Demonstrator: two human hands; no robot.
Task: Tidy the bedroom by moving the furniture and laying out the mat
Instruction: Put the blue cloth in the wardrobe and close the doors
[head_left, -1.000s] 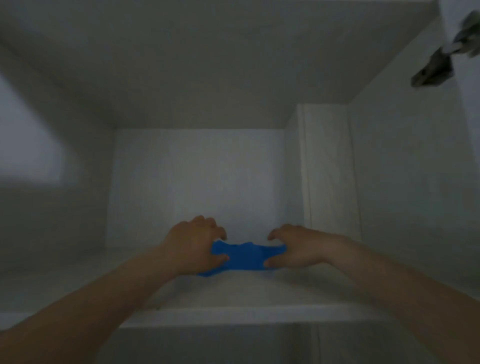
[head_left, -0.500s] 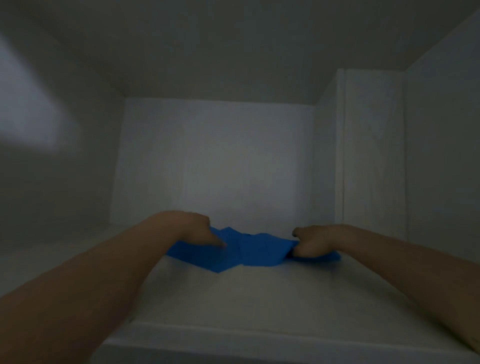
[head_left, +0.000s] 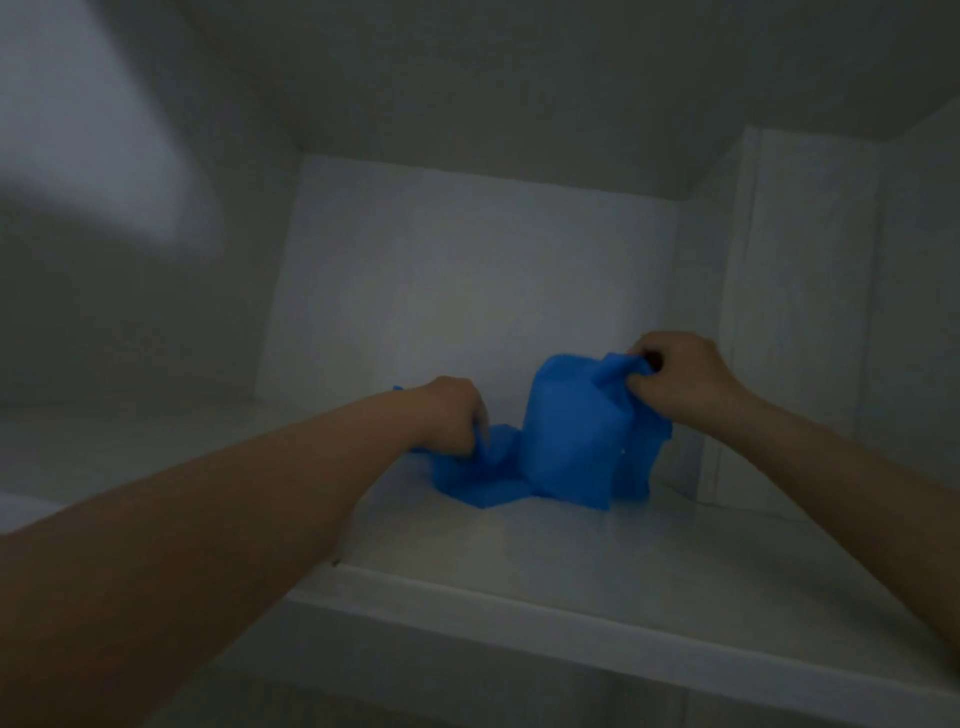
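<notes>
A bright blue folded mat (head_left: 563, 447) lies deep on a white wardrobe shelf (head_left: 545, 566), in dim light. My right hand (head_left: 680, 376) grips its right end and holds that end raised off the shelf, so the sheet hangs down in a fold. My left hand (head_left: 457, 415) holds the left end low against the shelf, fingers curled into the fabric. Part of the mat is hidden behind my left wrist.
The compartment is boxed in by a white back panel (head_left: 467, 291), a left wall (head_left: 130, 312) and a vertical divider (head_left: 800, 322) on the right. The shelf's front lip (head_left: 519, 613) runs across below my arms.
My right hand has lifted the mat's right end up from the shelf, where it lay flat before. The left hand stays low on the left end. The view has shifted closer.
</notes>
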